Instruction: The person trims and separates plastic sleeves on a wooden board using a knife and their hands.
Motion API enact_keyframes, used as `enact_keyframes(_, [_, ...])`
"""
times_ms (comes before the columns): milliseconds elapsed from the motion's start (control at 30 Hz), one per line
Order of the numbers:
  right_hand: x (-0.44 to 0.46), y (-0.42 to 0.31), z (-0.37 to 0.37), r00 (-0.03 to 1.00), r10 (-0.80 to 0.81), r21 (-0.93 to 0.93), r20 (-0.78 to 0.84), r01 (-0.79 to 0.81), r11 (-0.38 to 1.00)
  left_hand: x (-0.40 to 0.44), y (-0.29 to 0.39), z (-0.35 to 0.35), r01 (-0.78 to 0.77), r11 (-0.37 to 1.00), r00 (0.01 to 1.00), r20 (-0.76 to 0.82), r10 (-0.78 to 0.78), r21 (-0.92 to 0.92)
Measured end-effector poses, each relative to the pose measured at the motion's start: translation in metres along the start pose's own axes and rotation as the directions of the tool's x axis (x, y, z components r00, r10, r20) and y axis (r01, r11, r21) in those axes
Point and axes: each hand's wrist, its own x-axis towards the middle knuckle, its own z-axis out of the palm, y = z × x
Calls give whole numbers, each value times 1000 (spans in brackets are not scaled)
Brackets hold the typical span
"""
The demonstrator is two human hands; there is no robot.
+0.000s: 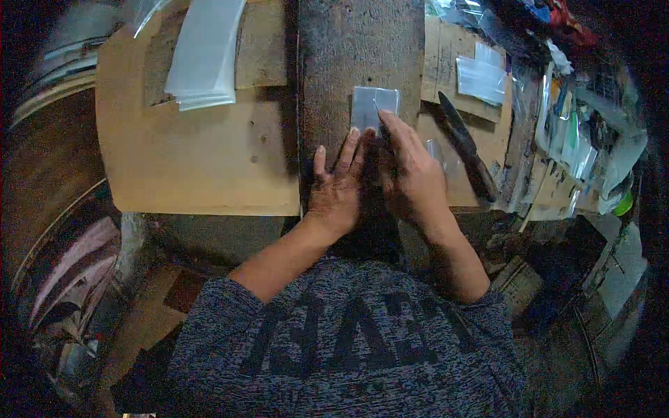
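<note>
Small clear sheet (364, 103) lies flat on the dark wooden plank (357, 42) that runs through the middle of the counter (195, 171), just ahead of both hands; left hand (335, 194) rests palm down, fingers spread, one fingertip at the sheet's near left corner; left grip released, nothing grasped; right hand (420, 177) reaches in from the right, index fingertip on the sheet's right side, other fingers curled under and partly hidden; can't tell if right grip is pinching anything; thin bright line shows on the sheet by that fingertip, unclear if fold or edge; knife (465, 141) lies slantwise on the counter right of the right hand, apart from it, tip pointing away from the person, handle near the front edge; stack of long translucent sheets (207, 59) far left; smaller pile of clear pieces (482, 78) far right, beyond the knife; cluttered plastic packaging (573, 143) at the right end.
</note>
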Motion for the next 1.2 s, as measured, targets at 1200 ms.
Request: enact_keyframes(1200, [1,-4,3,999,52,-186,2,-51,981,-1,-2,5,-4,995,1000,2,4,97])
